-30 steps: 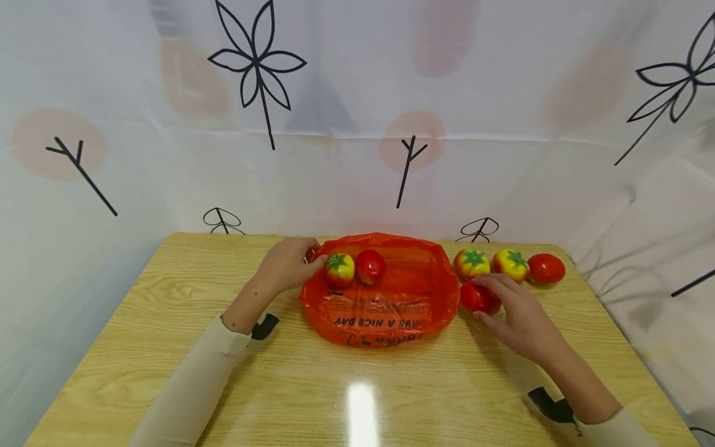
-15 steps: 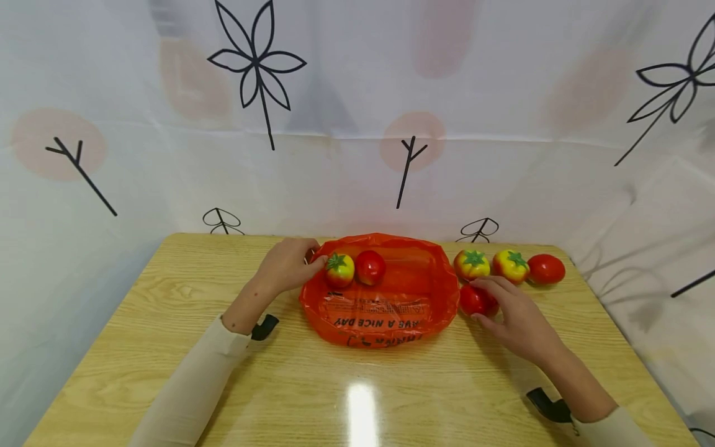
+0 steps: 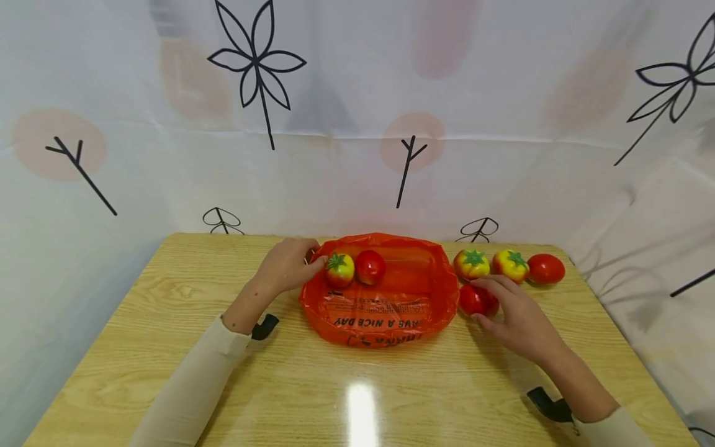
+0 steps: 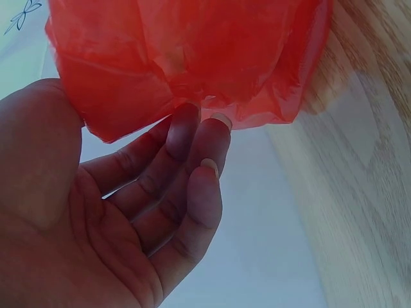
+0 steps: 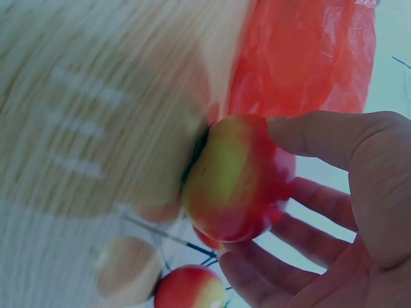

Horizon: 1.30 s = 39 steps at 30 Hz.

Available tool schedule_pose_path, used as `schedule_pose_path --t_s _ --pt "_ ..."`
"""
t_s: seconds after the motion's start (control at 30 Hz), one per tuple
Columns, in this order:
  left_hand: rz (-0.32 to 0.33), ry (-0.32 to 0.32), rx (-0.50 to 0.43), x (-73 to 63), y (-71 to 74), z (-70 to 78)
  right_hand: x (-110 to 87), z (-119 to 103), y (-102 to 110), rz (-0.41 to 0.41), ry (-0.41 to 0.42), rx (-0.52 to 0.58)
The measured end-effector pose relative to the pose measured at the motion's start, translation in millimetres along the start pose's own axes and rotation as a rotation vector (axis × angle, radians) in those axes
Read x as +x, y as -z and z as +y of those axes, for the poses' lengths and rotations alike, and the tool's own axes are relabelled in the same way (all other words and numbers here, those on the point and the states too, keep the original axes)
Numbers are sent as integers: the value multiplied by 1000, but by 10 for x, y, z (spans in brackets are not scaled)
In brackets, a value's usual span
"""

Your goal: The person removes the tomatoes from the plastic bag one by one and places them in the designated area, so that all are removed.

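Note:
A red plastic bag printed with black letters stands with its mouth spread open on the wooden table. My left hand holds the bag's left edge, its fingers bent behind the film. Inside lie a yellow-red tomato with a green leafy top and a plain red tomato. Just right of the bag, my right hand grips another glossy tomato. The right wrist view shows thumb and fingers around this tomato, its green top turned toward the table.
Behind the right hand, two yellow-red tomatoes, one left and one right, sit in a row with an oval red tomato. A patterned white cloth hangs along the table's far edge.
The right hand and the tomato it grips have shifted very slightly left and toward the near side. The left hand, bag and other tomatoes have not moved.

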<state>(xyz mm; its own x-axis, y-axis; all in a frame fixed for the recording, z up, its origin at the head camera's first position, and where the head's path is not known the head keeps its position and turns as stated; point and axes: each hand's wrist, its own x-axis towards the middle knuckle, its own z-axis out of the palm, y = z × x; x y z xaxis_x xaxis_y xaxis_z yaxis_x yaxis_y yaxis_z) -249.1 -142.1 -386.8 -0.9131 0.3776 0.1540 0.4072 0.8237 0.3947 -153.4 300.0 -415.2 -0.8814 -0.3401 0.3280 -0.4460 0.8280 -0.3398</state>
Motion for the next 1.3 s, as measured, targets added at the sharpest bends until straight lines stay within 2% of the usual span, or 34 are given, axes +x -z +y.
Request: schedule_pose_path --t_s 0.47,0.8,1.03,1.3 --pt "-5 -2 -6 16 20 4 58 -159 145 81 41 -12" --pt "-4 1 -14 9 18 10 164 -355 191 120 23 24" --pt "-2 -3 -13 11 12 1 264 -465 184 118 8 60" --pt "-1 -7 -20 11 8 -3 401 -606 114 113 50 61"
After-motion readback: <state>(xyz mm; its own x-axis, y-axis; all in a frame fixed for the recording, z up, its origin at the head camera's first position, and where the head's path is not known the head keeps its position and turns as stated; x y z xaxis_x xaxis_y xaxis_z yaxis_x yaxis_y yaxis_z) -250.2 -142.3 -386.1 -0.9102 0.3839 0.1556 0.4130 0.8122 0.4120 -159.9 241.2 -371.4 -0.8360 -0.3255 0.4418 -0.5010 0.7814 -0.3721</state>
